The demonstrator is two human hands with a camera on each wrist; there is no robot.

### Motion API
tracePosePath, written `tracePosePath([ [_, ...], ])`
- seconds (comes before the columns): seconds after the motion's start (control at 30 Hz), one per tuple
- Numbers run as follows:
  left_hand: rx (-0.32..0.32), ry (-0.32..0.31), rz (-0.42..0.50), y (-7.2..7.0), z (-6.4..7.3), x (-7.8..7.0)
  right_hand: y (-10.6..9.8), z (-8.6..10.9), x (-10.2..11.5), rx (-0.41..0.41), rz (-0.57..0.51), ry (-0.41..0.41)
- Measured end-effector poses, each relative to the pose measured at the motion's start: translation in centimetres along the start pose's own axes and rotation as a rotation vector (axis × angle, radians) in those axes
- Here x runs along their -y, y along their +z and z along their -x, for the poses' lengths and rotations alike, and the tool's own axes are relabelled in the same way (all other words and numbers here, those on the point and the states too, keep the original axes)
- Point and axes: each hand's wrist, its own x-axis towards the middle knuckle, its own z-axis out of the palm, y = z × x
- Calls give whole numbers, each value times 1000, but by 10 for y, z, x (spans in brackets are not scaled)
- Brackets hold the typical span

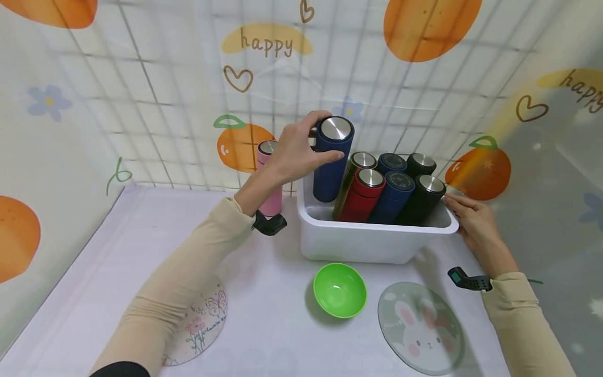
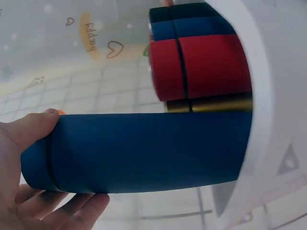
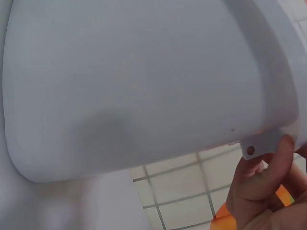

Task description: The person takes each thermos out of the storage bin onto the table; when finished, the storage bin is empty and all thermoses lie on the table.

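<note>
While the dark blue bottle (image 1: 328,180) is held roughly upright at the left end of the white bin (image 1: 358,243), its base is within the rim; whether the floor is touched cannot be told. It is pinched near the top between thumb and fingers of the left hand (image 1: 297,149), presumably so that the lower body is left unobstructed. The bin's right rim is gripped by the fingers of the right hand (image 1: 478,222), probably for steadying. Inside, six other bottles (image 1: 393,196) are packed lids up, apparently to save room.
</note>
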Motion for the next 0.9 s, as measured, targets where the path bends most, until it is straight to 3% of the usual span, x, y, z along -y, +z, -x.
tracePosePath([
  [0.6,-94,135,61,-32,3,-30,0,1,1,3,-15,30],
  [0.9,-142,164,64,-46,11,-44,0,1,1,16,-26,18],
])
